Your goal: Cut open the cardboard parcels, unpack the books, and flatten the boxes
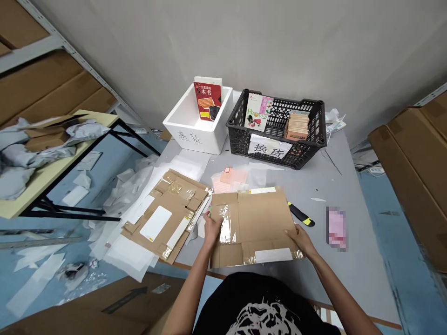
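A flattened brown cardboard box (pixel 256 223) with clear tape and white labels lies on the grey table (pixel 352 274) in front of me. My left hand (pixel 212 228) grips its left edge, fingers closed over the card. My right hand (pixel 299 236) holds the right lower edge, fingers curled around it. A second flattened cardboard box (pixel 167 211) lies to the left on white plastic bags. Pink sheets (pixel 232 177) lie just beyond the held box.
A black and yellow utility knife (pixel 301 215) lies right of the box. At the back stand a white foam box (pixel 195 123) with a red book (pixel 207 100) and a black plastic crate (pixel 300 153) with books. Cardboard stacks on shelves flank both sides. A side table (pixel 45 174) stands left.
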### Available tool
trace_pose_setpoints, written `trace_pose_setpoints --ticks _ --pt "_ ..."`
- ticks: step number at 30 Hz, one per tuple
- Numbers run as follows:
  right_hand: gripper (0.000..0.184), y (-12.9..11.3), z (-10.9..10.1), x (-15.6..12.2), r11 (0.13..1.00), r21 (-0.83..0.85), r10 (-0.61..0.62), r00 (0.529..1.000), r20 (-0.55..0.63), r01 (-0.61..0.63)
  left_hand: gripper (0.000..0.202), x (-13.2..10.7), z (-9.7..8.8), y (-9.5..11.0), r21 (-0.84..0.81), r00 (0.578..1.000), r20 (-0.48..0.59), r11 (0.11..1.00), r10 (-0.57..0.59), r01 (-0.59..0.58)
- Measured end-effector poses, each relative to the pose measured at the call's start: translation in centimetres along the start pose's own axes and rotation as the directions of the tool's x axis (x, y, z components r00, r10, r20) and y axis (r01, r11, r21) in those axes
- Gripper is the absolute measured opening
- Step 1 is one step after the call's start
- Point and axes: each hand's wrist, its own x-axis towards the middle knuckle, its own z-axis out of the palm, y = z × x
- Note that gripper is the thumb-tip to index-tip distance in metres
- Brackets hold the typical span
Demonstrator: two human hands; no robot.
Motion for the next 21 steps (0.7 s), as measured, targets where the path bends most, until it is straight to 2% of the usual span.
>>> trace_pose_setpoints --ticks 3,5,9,13,15,18,20,21 --pt "0.042 -2.4 -0.1 -0.4 0.959 0.239 -0.163 0.986 0.025 0.152 0.047 0.3 -2.5 -0.8 -0.240 1.000 0.028 0.971 -0.009 0.015" --pt "0.045 -4.6 0.5 -0.3 0.943 0.271 -0.216 0.975 0.057 0.194 0.042 0.6 -4.4 -1.3 -0.295 1.000 -0.026 0.955 0.002 -0.010" --pt "0.050 -8.5 3.2 0.2 0.937 0.315 -0.221 0.957 0.191 0.153 0.043 0.9 -7.6 -3.0 -0.243 0.992 -0.105 0.969 -0.069 0.041" --pt "0.055 -9.5 6.4 1.2 0.939 0.337 -0.182 0.930 0.318 0.068 0.040 1.0 -9.6 -6.0 -0.186 0.973 -0.146 0.971 -0.181 0.152" --pt "0.053 -9.1 7.6 1.9 0.946 0.322 -0.154 0.922 0.356 0.033 0.044 1.1 -10.8 -8.0 -0.166 0.934 -0.225 0.955 -0.279 0.245" --pt "0.051 -8.1 8.8 2.8 0.959 0.283 -0.088 0.922 0.377 -0.025 0.061 1.8 -13.2 -11.4 -0.188 0.805 -0.365 0.884 -0.468 0.429" --pt "0.050 -7.7 9.2 3.1 0.964 0.261 -0.053 0.925 0.376 -0.051 0.066 2.4 -14.9 -13.6 -0.237 0.730 -0.381 0.824 -0.567 0.515" --pt "0.049 -7.5 9.3 3.3 0.966 0.252 -0.038 0.926 0.375 -0.062 0.065 2.7 -15.6 -14.7 -0.264 0.715 -0.367 0.804 -0.595 0.533"
